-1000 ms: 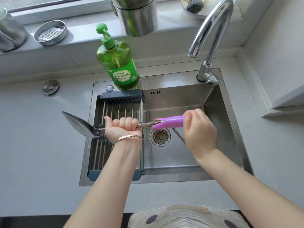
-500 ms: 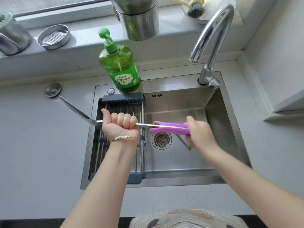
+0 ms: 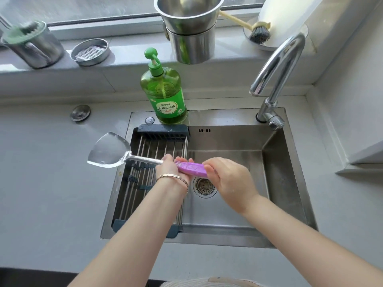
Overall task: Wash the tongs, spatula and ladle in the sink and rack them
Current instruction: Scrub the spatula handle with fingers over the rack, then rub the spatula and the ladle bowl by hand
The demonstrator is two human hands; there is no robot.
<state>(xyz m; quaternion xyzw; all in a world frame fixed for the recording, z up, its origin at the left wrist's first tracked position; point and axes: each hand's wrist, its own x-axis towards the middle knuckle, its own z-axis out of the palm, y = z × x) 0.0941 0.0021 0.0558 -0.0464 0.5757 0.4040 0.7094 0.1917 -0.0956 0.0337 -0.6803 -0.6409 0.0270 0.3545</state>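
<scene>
Our left hand (image 3: 171,169) and right hand (image 3: 229,181) both clasp the spatula (image 3: 107,152); its blade juts beyond the left grip, with the rack (image 3: 143,183) beneath.

Grey countertop (image 3: 51,193) all round, running into a pale wall (image 3: 356,79) on the right. Window (image 3: 93,9) along the back over a grey sill (image 3: 128,48), bright daylight pouring in. On the sill: some steel canisters (image 3: 190,42), a shallow round steel dish (image 3: 90,51) and a scrub brush (image 3: 259,34).
</scene>
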